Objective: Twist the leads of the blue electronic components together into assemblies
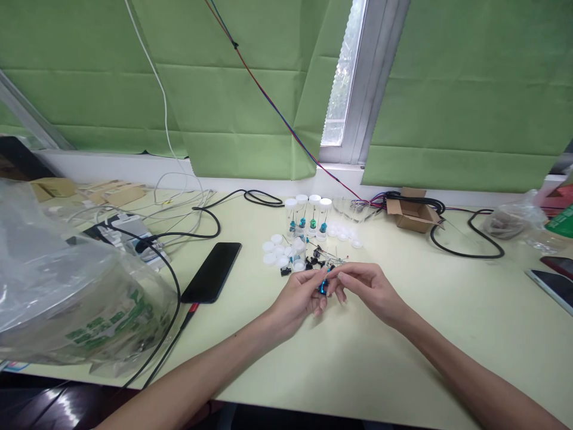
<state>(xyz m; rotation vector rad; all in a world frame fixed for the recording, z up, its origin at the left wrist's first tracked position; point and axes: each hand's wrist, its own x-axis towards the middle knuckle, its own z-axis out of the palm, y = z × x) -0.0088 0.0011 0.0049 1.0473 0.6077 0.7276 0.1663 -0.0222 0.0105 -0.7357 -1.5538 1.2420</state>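
Close together near the middle of the table are my left hand (301,297) and my right hand (368,288). Between their fingertips is a small blue-and-black part (323,286), whose exact kind I cannot make out. My left hand pinches it from the left, and my right fingers close on its upper right side. Just beyond lie loose small black parts (316,255) with thin metal pins. Several white round caps (269,258) lie left of them. Behind, several clear tubes with white lids (314,216) stand upright, each with a blue or green piece inside.
A black phone (212,272) lies to the left, beside a bulky clear plastic bag (80,298). Cables (210,218) run across the back left. At the back right is a small cardboard box (414,214); more phones (553,286) lie at the right edge.
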